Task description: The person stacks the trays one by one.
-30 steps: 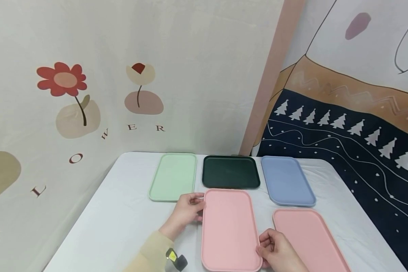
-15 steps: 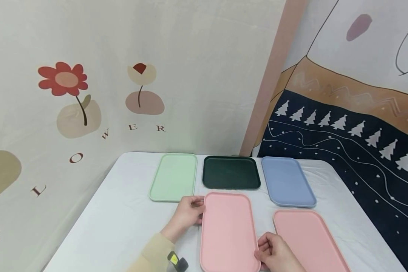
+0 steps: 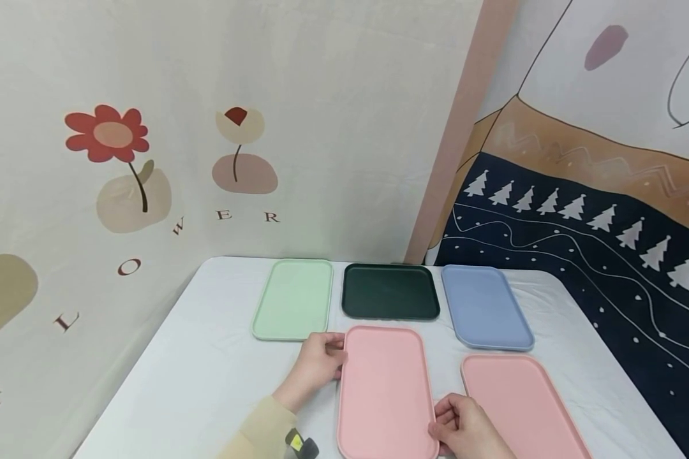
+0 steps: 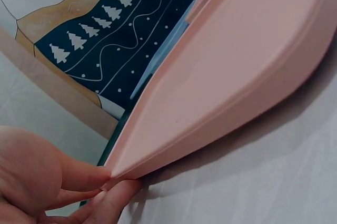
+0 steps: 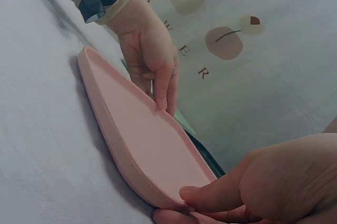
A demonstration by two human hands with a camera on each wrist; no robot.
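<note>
A pink rectangular tray lies lengthwise at the front middle of the table, between both hands. My left hand pinches its left rim, thumb on top and fingers below, as the left wrist view shows. Lower down on the opposite side, my right hand pinches the right rim; in the right wrist view its thumb presses over the edge. A shadow runs under the tray's side in both wrist views. A second pink tray lies just right of my right hand, partly covered by it.
Along the back of the white-covered table lie a light green tray, a dark green tray and a blue tray. A printed curtain hangs behind the table's back edge.
The held pink tray has shifted slightly toward the front, away from the dark green tray, with both hands on its rims. Between the last two frames it barely moves.
</note>
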